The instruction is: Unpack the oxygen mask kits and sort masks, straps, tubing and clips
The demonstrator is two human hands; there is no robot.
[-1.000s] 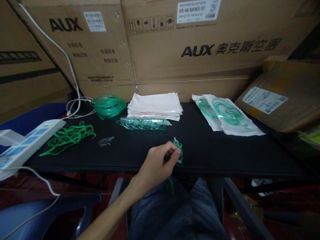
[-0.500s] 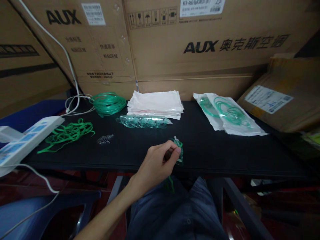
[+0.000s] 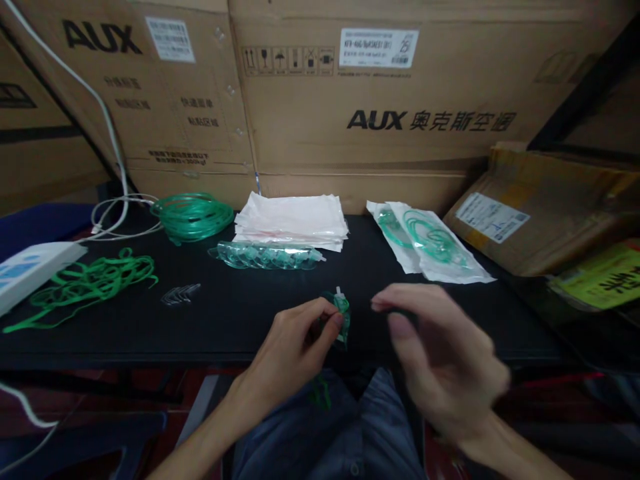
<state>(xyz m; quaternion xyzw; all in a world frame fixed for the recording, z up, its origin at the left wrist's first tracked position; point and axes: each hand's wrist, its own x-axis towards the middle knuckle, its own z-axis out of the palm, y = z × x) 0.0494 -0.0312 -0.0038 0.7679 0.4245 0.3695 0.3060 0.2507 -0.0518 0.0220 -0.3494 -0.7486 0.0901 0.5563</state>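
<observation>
My left hand (image 3: 300, 340) pinches a small green translucent oxygen mask (image 3: 343, 308) with a white connector at its top, near the table's front edge. A green strap (image 3: 320, 392) dangles below that hand, over the lap. To the right, my right hand (image 3: 440, 360) hovers apart from the mask, thumb and fingers separated, slightly blurred by motion. Nothing shows between its fingers. Further back lies a row of nested green masks (image 3: 270, 256), in front of a stack of white pouches (image 3: 293, 217).
At the left are a coil of green tubing (image 3: 193, 217), tangled green straps (image 3: 100, 280), small metal strips (image 3: 181, 295) and a white power strip (image 3: 35, 267). Two pouches with green tubing (image 3: 430, 240) lie right, beside a cardboard box (image 3: 505, 207). Large cartons (image 3: 295, 133) stand behind the table.
My right hand has come into view from the right. My left hand keeps its pinch on the mask. The camera view has shifted, moving the scene left and slightly down.
</observation>
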